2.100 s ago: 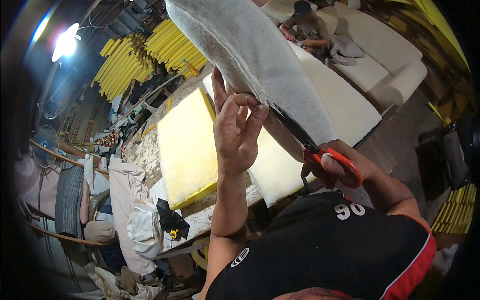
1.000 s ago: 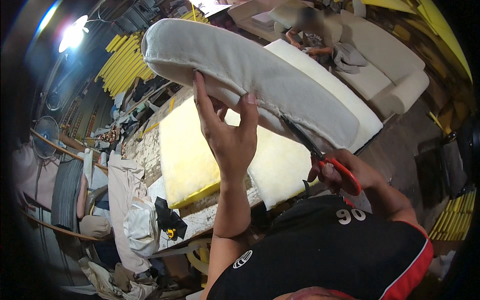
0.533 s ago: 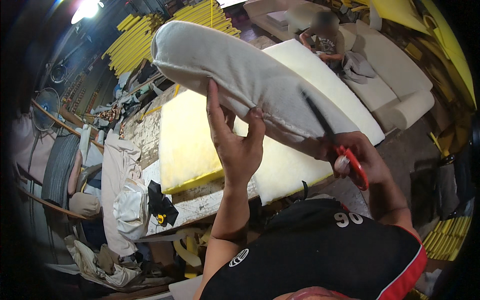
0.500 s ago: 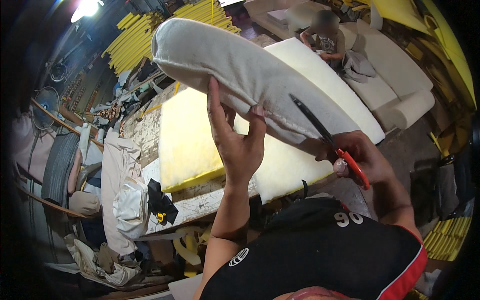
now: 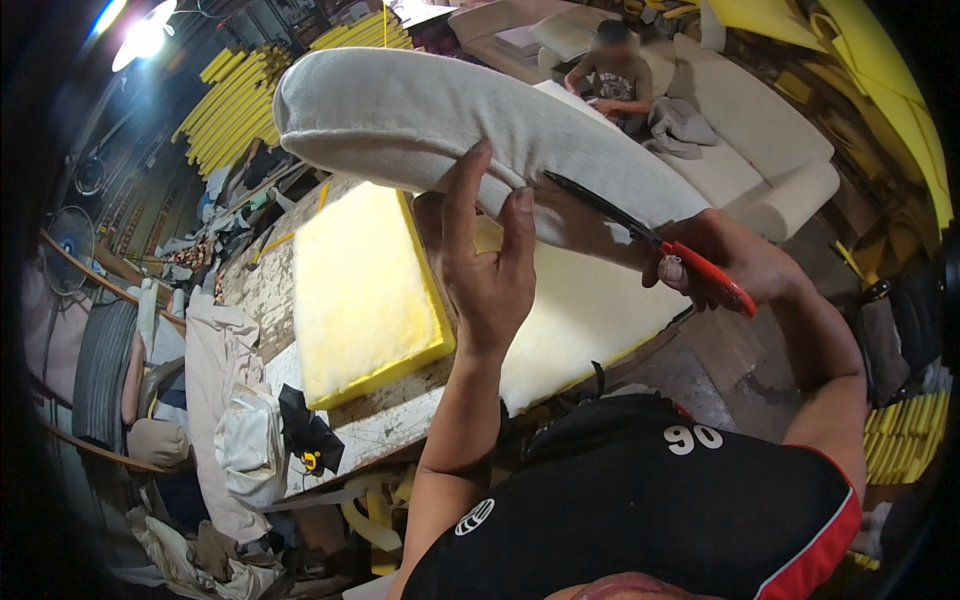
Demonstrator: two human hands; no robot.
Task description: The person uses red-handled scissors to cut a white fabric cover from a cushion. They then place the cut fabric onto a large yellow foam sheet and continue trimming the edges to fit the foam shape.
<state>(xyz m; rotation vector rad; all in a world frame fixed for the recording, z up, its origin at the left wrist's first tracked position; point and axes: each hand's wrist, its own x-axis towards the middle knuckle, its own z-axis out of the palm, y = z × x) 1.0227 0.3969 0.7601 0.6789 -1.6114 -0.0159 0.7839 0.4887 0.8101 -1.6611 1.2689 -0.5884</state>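
Note:
A long, curved cushion (image 5: pixel 400 95) in light grey fabric is held up above the table, with a seam running along its near side. My left hand (image 5: pixel 490 285) grips its lower edge, thumb and forefinger pressed on the fabric near some puckers. In my right hand (image 5: pixel 735 255) is a pair of scissors (image 5: pixel 600 208) with black blades and red handles. The blades lie closed across the cushion's face, their tip pointing toward my left fingers. My right hand is at the cushion's right end; whether it also grips the fabric there is hidden.
Below, two yellow foam slabs topped with white batting, one at left (image 5: pixel 365 300) and one at right (image 5: pixel 575 320), lie on the worn table (image 5: pixel 385 430). A black pouch (image 5: pixel 310 430) and white cloth bundle (image 5: pixel 250 450) are at its left. Beyond, a person (image 5: pixel 615 80) sits on a beige sofa (image 5: pixel 735 120).
The cushion has tilted, showing more of its seam, and shifted left in the view. My right hand and the scissors have risen. The view itself has moved slightly.

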